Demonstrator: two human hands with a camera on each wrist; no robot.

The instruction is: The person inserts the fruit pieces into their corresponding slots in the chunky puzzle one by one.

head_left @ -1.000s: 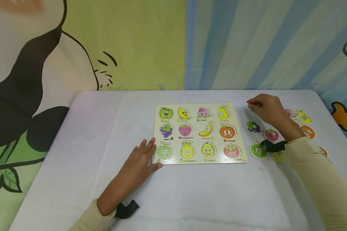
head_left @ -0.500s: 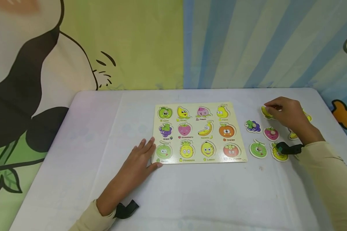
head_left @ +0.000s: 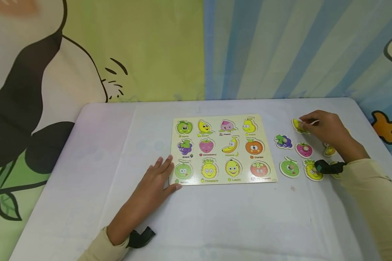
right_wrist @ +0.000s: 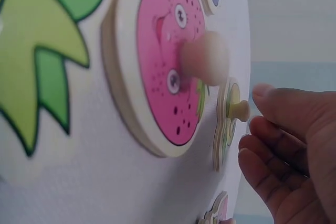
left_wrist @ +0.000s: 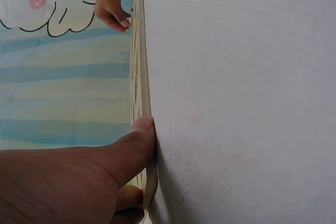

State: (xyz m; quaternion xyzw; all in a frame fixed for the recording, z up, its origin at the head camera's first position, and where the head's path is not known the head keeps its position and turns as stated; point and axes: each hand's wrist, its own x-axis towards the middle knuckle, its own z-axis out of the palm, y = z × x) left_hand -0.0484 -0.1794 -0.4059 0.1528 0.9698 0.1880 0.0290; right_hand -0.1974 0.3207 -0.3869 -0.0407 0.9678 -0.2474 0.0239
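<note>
In the head view, my left hand [head_left: 150, 185] lies at the lower left corner of a wooden fruit puzzle board [head_left: 225, 179], fingers nearly straight along its left side. In the left wrist view, the left thumb [left_wrist: 139, 132] touches the board's edge. My right hand [head_left: 326, 128] is at a yellow mango puzzle piece [head_left: 296, 124] right of the board. In the right wrist view, its thumb and forefinger stand slightly apart beside the piece's wooden knob [right_wrist: 240, 110]. The board's printed apple [head_left: 184, 127] appears to carry a knobbed piece.
Loose knobbed pieces lie right of the board: grapes [head_left: 283, 141], strawberry [head_left: 304, 149], melon [head_left: 289, 168], pineapple [head_left: 313, 170] and banana [head_left: 329, 149]. The right forearm hides others. A white cloth covers the table [head_left: 215, 221]; a printed curtain [head_left: 143, 50] hangs behind it.
My right hand has moved right and slightly down, from beyond the board's upper right corner to the mango piece, then stayed there. The left hand has kept its place on the board.
</note>
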